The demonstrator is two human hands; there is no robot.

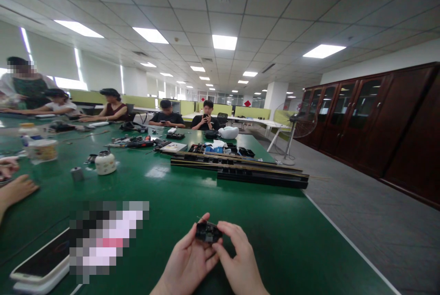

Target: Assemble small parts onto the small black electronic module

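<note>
Both hands hold one small black plastic part (208,232) above the green table (165,203) near its front edge. It looks like an open housing with dark inner pieces, too small to make out. My left hand (192,254) cups it from the left and below, the thumb along its near left side. From the right, my right hand (239,254) pinches its edge between thumb and fingers. A thin wire-like piece sticks out at the part's upper left.
A phone (44,258) lies at the left, beside a blurred-out area. Long black rails (261,178) with thin brass-coloured rods lie across the table ahead. A jar (105,163), a grey cylinder (77,174) and another person's hand (20,189) are left. Several people sit beyond; a fan (292,125) stands right.
</note>
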